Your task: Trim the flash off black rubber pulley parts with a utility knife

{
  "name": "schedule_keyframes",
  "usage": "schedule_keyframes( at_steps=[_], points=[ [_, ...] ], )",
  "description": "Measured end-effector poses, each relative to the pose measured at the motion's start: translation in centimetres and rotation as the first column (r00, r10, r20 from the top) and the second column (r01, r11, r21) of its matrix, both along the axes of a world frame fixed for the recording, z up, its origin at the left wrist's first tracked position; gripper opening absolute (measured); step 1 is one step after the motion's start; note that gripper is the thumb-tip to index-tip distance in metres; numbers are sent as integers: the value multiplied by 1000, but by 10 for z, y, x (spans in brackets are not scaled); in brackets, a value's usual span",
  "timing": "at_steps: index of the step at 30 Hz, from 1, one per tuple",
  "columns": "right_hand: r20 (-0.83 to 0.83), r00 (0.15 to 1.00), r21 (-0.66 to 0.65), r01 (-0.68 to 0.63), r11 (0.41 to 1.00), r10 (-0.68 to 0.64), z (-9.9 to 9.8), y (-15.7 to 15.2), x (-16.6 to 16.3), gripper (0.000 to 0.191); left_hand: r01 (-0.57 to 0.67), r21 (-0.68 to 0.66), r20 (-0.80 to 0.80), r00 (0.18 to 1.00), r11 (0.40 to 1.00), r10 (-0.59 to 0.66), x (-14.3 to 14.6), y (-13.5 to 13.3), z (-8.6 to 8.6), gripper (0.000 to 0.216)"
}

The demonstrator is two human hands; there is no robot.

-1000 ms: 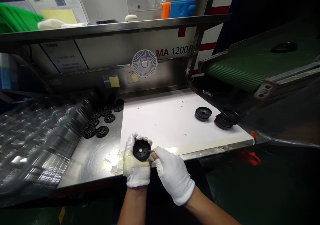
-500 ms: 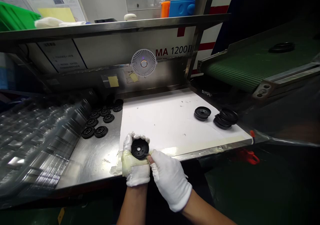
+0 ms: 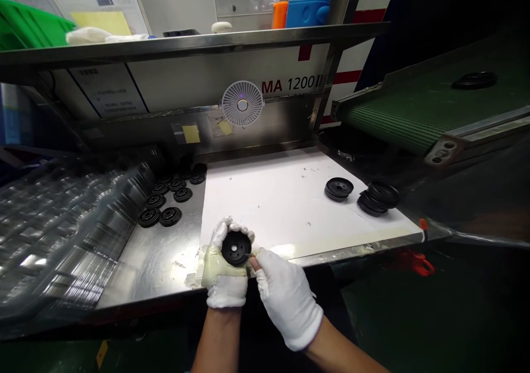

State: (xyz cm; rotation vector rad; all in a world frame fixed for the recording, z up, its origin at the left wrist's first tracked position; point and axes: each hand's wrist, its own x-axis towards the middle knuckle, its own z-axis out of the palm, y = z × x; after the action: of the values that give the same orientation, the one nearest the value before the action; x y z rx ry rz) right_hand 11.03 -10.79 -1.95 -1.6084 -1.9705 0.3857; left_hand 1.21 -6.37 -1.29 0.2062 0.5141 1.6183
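Above the table's front edge, my gloved left hand is wrapped round a black pulley-like wheel. The wheel's recessed face, with a centre hole and smaller holes, is turned up toward me. My gloved right hand is closed at the wheel's lower right rim, thumb and finger pinching a thin tool whose tip reaches the rim. Most of that tool is hidden in the fingers, so its kind does not show. A bare fingertip pokes out of the right glove.
Several black wheels lie on the metal at left, beside stacked clear plastic trays. More wheels rest on the white sheet at right. A small fan hangs under the shelf. A green conveyor carries another black part.
The whole view has shifted slightly. My left hand has tilted the wheel a little, while the right hand keeps its tool at the rim.
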Motion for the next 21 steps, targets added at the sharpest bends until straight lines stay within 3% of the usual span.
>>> schedule_keyframes(
  at_steps=[4,10,15,18,21],
  points=[
    [13,1000,28,-12,1000,11,-1,-3,-7,20,-85,-42,28,996,995,86,2,2,-1,16],
    [14,1000,28,-7,1000,7,2,0,2,19,179,-102,-4,984,979,-181,-7,-7,9,37],
    [15,1000,13,20,1000,-20,-2,-2,0,20,10,-73,12,1000,997,-9,2,-1,0,15],
    [9,1000,38,18,999,-18,-4,-3,-4,22,-89,-14,-15,996,996,89,4,2,-5,18],
    [17,1000,62,11,998,-12,-5,-2,-3,22,53,-33,1,999,998,-53,-1,-1,-4,31]
  ],
)
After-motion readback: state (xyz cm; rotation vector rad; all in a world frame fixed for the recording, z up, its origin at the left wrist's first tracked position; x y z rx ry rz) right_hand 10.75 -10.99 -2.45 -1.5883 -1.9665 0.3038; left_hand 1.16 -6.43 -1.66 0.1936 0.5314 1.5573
